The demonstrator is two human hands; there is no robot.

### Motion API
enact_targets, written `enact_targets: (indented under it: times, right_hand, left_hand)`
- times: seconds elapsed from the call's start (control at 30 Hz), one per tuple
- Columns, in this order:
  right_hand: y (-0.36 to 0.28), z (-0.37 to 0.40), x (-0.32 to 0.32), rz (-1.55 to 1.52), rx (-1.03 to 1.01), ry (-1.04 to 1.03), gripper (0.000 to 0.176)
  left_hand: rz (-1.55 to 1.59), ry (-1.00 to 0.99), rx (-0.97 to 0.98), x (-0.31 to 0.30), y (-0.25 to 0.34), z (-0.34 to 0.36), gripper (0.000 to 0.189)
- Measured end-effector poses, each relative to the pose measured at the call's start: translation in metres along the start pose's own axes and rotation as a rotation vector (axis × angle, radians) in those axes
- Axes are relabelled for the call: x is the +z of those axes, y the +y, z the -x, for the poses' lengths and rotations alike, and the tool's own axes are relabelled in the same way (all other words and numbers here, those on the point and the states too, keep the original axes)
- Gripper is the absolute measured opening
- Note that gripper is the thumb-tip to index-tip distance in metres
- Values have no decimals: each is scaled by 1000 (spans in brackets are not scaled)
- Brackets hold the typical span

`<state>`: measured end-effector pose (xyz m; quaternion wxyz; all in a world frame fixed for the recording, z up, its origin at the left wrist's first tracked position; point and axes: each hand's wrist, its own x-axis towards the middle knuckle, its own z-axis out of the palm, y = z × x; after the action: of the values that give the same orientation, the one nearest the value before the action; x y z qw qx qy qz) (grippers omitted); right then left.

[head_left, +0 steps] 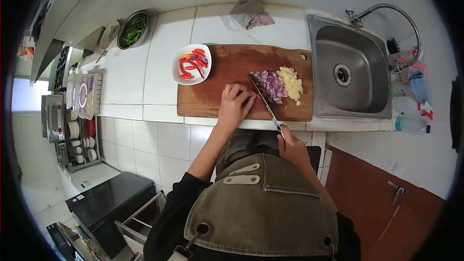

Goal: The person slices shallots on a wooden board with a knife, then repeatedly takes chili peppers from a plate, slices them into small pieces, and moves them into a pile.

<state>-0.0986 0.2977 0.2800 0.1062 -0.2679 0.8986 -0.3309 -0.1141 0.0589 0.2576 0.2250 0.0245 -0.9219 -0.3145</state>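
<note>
Apron nearest; right hand fingers clamp knife, left hand fingers curled on cutting board; seemingly mid-chop, next stroke needs fingertips tucked

A kitchen is showing here: a white-tiled bench is carrying a wooden cutting board; a steel sink with a flexible tap is sitting alongside; a rack is holding crockery.

A steel sink is set in the white tiled desk. Far left of the sink stand a dish rack and a bright window.
</note>
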Motion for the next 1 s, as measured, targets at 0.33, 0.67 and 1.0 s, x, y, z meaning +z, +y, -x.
enact_targets:
  times: [0.33, 0.67, 1.0]
  right_hand:
    - [-2, -28, 3, -34, 35, -56, 21]
    - [0, -12, -7, -10, -72, 14, 22]
    - [-7, -32, -5, -26, 60, -113, 23]
  left_hand:
    - [141, -64, 23, -3, -7, -4, 15]
    - [42, -97, 16, -4, -5, -3, 24]
    - [140, -137, 18, -5, -11, -4, 27]
